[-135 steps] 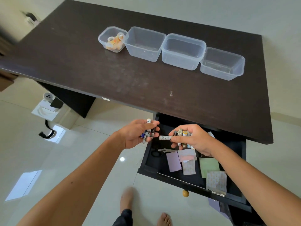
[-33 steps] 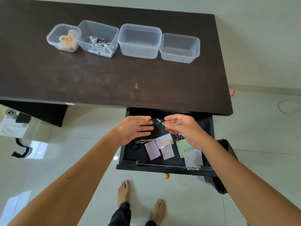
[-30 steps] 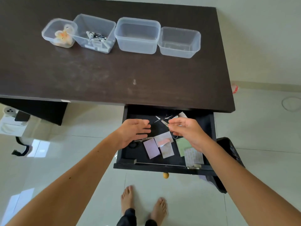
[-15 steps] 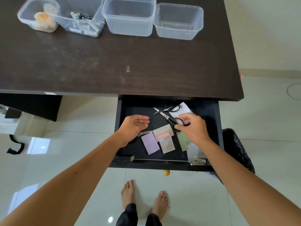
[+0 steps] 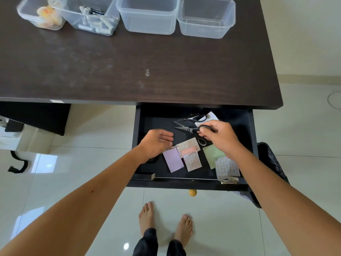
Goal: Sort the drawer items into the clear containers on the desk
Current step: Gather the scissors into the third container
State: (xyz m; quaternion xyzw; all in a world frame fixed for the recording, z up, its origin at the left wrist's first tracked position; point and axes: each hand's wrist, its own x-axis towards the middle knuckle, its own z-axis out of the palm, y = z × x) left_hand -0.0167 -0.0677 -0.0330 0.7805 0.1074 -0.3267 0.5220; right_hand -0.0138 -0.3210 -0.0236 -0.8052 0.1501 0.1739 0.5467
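The black drawer point(image 5: 251, 145) stands pulled out under the dark desk point(image 5: 129, 67). My right hand point(image 5: 219, 137) grips the black handle of a pair of scissors point(image 5: 186, 128), blades pointing left. A second pair of scissors point(image 5: 195, 118) lies behind it. My left hand point(image 5: 156, 143) hovers over the drawer's left part, fingers relaxed, holding nothing. Sticky-note pads lie in the drawer: purple point(image 5: 173, 160), pink point(image 5: 188, 150), green point(image 5: 212, 156). On the desk stand a row of clear containers: tape rolls point(image 5: 42, 14), batteries and clips point(image 5: 88, 17), two bare ones point(image 5: 149, 17) point(image 5: 206, 19).
A black bin point(image 5: 271, 163) stands to the right of the drawer. The drawer's yellow knob point(image 5: 192, 192) sticks out toward my bare feet point(image 5: 166, 218). A power strip and cable point(image 5: 16, 163) lie on the tiled floor at left.
The view has tilted down toward the drawer. My right hand has closed on the scissors' handle and lifted it slightly; my left hand stays hovering at the drawer's left.
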